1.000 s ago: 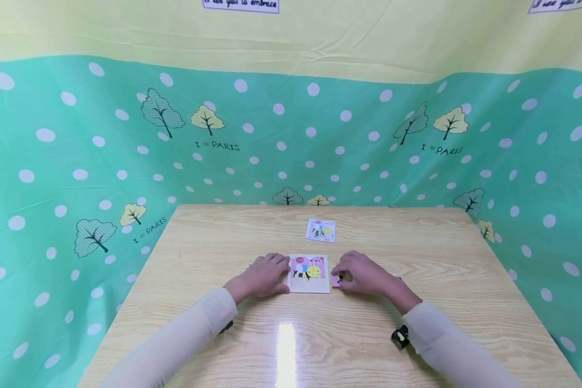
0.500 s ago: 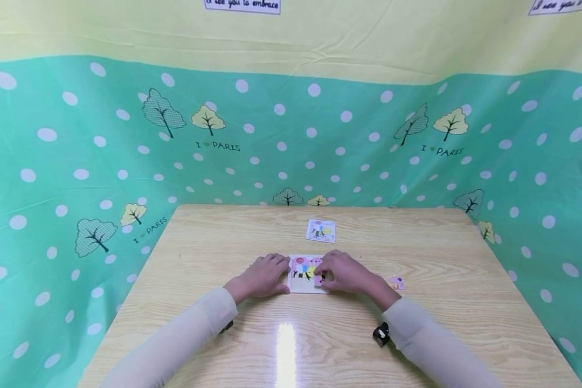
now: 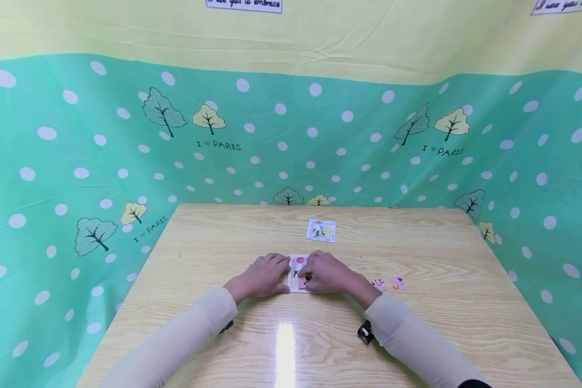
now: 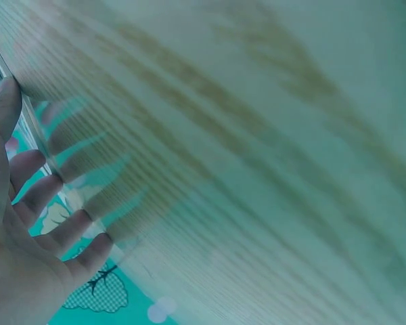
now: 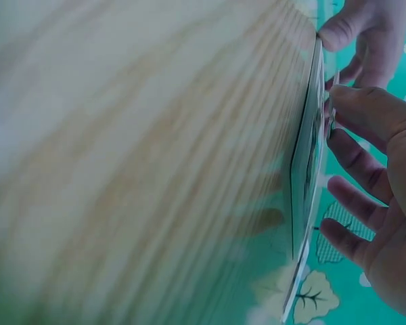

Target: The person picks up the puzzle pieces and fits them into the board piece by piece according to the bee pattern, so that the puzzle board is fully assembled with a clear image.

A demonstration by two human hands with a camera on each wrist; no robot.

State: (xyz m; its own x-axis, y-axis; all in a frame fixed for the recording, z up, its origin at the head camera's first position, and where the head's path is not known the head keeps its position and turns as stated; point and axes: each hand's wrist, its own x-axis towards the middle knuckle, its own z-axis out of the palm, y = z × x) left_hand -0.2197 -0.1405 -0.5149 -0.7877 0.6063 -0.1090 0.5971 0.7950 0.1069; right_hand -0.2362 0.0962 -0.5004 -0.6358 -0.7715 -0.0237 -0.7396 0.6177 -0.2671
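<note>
A small white-framed jigsaw puzzle board (image 3: 293,290) with a pink bee picture lies mid-table in the head view. At its left edge rests my left hand (image 3: 264,276); in the left wrist view its fingers are spread along the tabletop. My right hand (image 3: 332,274) is over the board's right part and hides much of it. Thumb and forefinger pinch a pink-and-black puzzle piece (image 3: 303,282). The right wrist view shows the thin piece (image 5: 333,120) edge-on, just above the board (image 5: 304,162).
Behind the board lies a card (image 3: 321,230) printed with a bee. Loose puzzle pieces (image 3: 397,282) lie right of the right hand, near its wrist. A patterned cloth (image 3: 310,145) hangs behind the wooden table (image 3: 213,231).
My right hand has moved left with the puzzle piece, from beside the board to over its lower middle. More loose pieces show on the right. The left hand has stayed still.
</note>
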